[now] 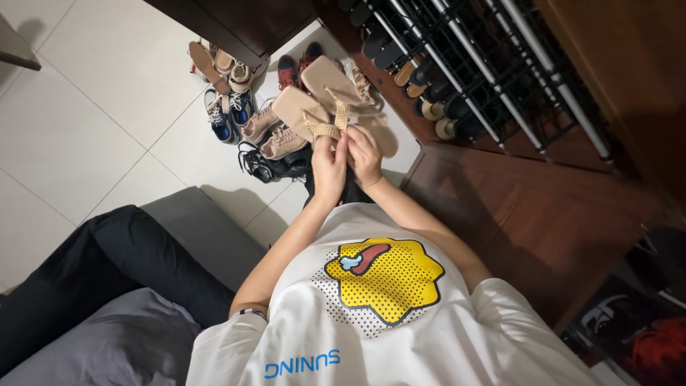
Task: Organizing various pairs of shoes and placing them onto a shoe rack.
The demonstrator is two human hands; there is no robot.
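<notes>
Above scattered shoes (246, 118) beside a shoe rack (464, 71), left hand (327, 166) and right hand (363, 154) are pinching 2 beige sandals (325, 96) by their straps, fingers closed.

Both hands, left hand (328, 166) and right hand (365, 156), hold beige sandals (325, 96) above floor shoes (236, 114).

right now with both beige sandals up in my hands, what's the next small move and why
Probably shift the right hand off the woven strap onto the upper sandal sole. Both it and the left hand pinch the straps, so the pair dangles over the shoes on the floor.
</notes>
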